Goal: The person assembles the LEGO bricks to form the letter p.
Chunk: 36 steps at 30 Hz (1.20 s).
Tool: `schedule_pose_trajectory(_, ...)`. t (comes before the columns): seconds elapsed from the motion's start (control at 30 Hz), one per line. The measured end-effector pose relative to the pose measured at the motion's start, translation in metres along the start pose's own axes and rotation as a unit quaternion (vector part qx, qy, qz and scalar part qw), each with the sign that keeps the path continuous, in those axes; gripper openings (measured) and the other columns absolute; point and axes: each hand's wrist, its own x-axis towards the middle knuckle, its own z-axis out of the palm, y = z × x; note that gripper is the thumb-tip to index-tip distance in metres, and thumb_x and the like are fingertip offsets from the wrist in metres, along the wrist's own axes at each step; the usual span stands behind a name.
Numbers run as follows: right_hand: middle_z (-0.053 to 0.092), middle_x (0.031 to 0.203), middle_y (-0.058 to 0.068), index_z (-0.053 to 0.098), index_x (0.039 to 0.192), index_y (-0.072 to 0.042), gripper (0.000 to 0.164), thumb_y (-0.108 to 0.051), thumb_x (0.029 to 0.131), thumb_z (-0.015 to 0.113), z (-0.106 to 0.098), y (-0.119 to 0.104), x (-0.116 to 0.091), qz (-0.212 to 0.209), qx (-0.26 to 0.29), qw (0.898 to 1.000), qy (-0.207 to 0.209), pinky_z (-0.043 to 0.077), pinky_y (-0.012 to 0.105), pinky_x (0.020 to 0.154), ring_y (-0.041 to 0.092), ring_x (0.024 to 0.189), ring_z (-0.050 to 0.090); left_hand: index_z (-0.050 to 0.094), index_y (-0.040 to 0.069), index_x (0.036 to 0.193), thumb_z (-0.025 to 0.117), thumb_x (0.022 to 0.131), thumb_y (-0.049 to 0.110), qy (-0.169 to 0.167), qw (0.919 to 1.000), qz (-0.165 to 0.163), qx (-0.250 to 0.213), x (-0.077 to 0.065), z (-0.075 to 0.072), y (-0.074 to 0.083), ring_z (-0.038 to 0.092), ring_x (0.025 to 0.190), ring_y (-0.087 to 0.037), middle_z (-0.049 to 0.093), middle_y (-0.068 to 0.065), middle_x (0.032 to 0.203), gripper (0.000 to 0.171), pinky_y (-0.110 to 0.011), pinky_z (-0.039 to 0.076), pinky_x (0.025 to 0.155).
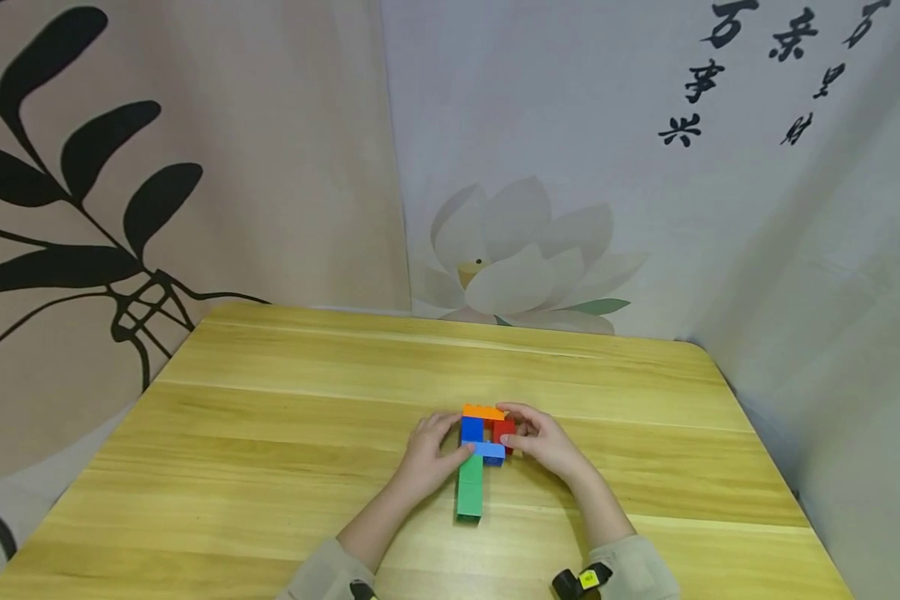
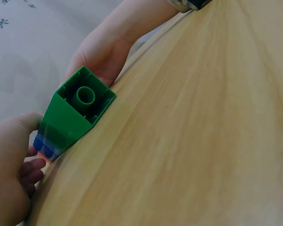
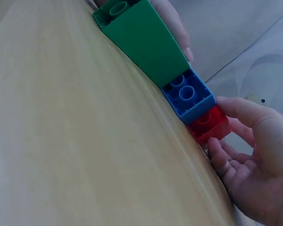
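Note:
Toy building blocks joined in a P-like shape lie on the wooden table. Green blocks form the stem, its hollow end facing the person. Farther up are a light blue block, a darker blue block on the left, a red block on the right and an orange block across the far end. My left hand holds the left side, thumb over the blue part. My right hand grips the right side around the red block, its thumb nearest the light blue one.
Behind the table hangs a pale curtain with printed leaves, a lotus and dark characters. The table's far edge meets this cloth. A black wrist camera sits by the right sleeve.

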Motion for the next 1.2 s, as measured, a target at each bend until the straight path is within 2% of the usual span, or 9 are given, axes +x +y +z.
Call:
schedule_pose_trajectory(0.17,0.054,0.120,0.018,0.049,0.137,-0.001,0.051,-0.007,0.090,0.067,0.000,-0.001,-0.001,0.000,0.000,1.000,-0.001,0.043,0.024,0.058,0.027,0.082,0.048,0.052,0.006,0.136,0.066,0.090,0.037,0.001,1.0000,-0.007,0.006,-0.001,0.000,0.003,0.043,0.123,-0.027,0.052,-0.007,0.134,0.057,-0.050,0.039,0.100)
schedule_pose_trajectory(0.33,0.054,0.121,0.020,0.047,0.137,0.002,0.049,-0.006,0.091,0.064,-0.002,0.002,-0.001,-0.004,0.004,1.000,0.005,0.046,0.026,0.058,0.027,0.080,0.051,0.053,0.007,0.135,0.065,0.091,0.035,0.005,0.9999,-0.009,-0.007,-0.001,-0.001,0.005,0.043,0.123,-0.027,0.053,-0.007,0.133,0.054,-0.049,0.039,0.100)
schedule_pose_trajectory(0.47,0.056,0.121,0.020,0.047,0.137,0.001,0.048,-0.006,0.092,0.062,-0.006,0.016,0.001,-0.011,0.006,1.000,0.011,0.050,0.029,0.057,0.033,0.077,0.055,0.053,0.007,0.134,0.064,0.092,0.032,0.004,0.9996,-0.007,-0.026,-0.003,-0.004,0.006,0.045,0.123,-0.027,0.053,-0.008,0.132,0.051,-0.048,0.039,0.102)
schedule_pose_trajectory(0.57,0.057,0.120,0.021,0.048,0.136,0.002,0.047,-0.006,0.092,0.063,-0.013,0.025,0.000,-0.029,-0.013,0.999,0.016,0.053,0.031,0.060,0.032,0.086,0.059,0.053,0.006,0.134,0.064,0.093,0.032,-0.005,0.9991,-0.004,-0.042,-0.006,-0.010,0.005,0.046,0.123,-0.027,0.053,-0.008,0.132,0.050,-0.047,0.039,0.103)
schedule_pose_trajectory(0.7,0.057,0.118,0.022,0.051,0.133,0.002,0.045,-0.010,0.092,0.064,-0.025,0.023,-0.010,-0.049,-0.042,0.998,0.022,0.055,0.031,0.069,0.027,0.094,0.060,0.053,0.005,0.134,0.063,0.094,0.032,-0.021,0.9984,0.009,-0.051,-0.011,-0.020,0.002,0.049,0.121,-0.025,0.053,-0.008,0.130,0.050,-0.044,0.039,0.103)
schedule_pose_trajectory(0.8,0.057,0.117,0.025,0.051,0.132,0.004,0.043,-0.007,0.092,0.063,-0.034,0.009,-0.025,-0.041,-0.057,0.997,0.029,0.054,0.031,0.072,0.030,0.094,0.059,0.052,0.004,0.134,0.062,0.094,0.028,-0.039,0.9979,0.023,-0.045,-0.015,-0.030,-0.001,0.050,0.120,-0.025,0.055,-0.009,0.129,0.048,-0.043,0.040,0.103)
schedule_pose_trajectory(0.9,0.058,0.118,0.023,0.053,0.130,0.004,0.041,-0.008,0.092,0.064,-0.045,0.007,-0.037,-0.037,-0.081,0.995,0.043,0.052,0.029,0.075,0.029,0.095,0.059,0.052,0.002,0.133,0.063,0.094,0.024,-0.059,0.9971,0.033,-0.035,-0.018,-0.040,-0.004,0.051,0.119,-0.027,0.056,-0.010,0.128,0.046,-0.044,0.041,0.102)
schedule_pose_trajectory(1.1,0.061,0.117,0.015,0.057,0.127,-0.001,0.037,-0.012,0.092,0.064,-0.070,0.025,-0.059,-0.059,-0.141,0.985,0.080,0.050,0.030,0.080,0.021,0.095,0.058,0.056,0.001,0.129,0.064,0.093,0.017,-0.075,0.9963,0.041,-0.013,-0.029,-0.062,-0.013,0.054,0.115,-0.027,0.059,-0.010,0.123,0.040,-0.046,0.042,0.099)
schedule_pose_trajectory(1.2,0.061,0.117,0.015,0.059,0.124,-0.001,0.034,-0.008,0.091,0.065,-0.081,0.028,-0.070,-0.083,-0.181,0.975,0.101,0.051,0.031,0.079,0.020,0.093,0.059,0.057,0.001,0.128,0.063,0.094,0.017,-0.080,0.9958,0.045,0.001,-0.037,-0.074,-0.021,0.054,0.115,-0.028,0.059,-0.009,0.123,0.039,-0.047,0.043,0.098)
